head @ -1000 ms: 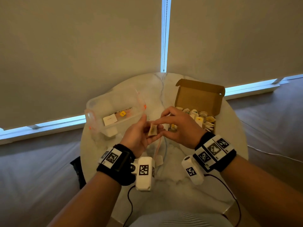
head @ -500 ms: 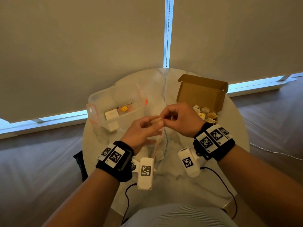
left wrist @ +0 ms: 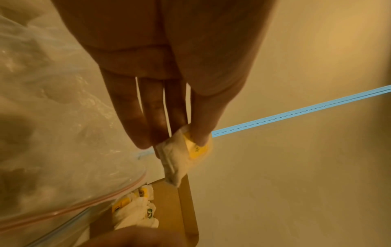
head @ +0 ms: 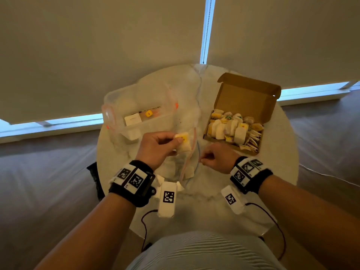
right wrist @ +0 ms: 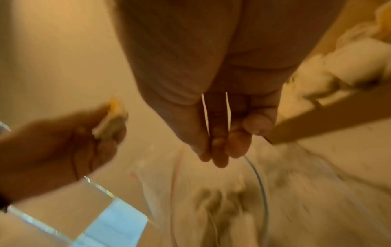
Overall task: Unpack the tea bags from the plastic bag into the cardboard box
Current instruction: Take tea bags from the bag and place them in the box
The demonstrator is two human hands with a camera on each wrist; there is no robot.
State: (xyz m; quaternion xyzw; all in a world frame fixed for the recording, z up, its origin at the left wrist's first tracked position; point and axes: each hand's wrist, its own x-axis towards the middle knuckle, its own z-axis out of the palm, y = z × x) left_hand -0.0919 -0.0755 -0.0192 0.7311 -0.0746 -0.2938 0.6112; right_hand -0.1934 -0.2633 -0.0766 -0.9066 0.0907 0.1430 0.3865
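My left hand [head: 176, 138] pinches a white tea bag [head: 183, 142] with a yellow tag, held above the plastic bag; the left wrist view shows thumb and fingers on the tea bag [left wrist: 182, 158]. The clear zip plastic bag [head: 185, 168] lies on the table between my hands, with more tea bags inside. My right hand [head: 202, 161] pinches the bag's blue-lined rim [right wrist: 253, 168], fingers curled. The open cardboard box [head: 247, 98] stands at the right, holding several tea bags [head: 229, 126].
A clear plastic container [head: 116, 106] with orange clips and a few small packets stands at the back left of the round marble table [head: 214, 217]. Window blinds hang just behind the table. Wrist camera cables trail off the table's near edge.
My hands, earlier together on one tea bag at the centre, have parted. The left keeps the tea bag; the right has dropped down to the plastic bag's rim.
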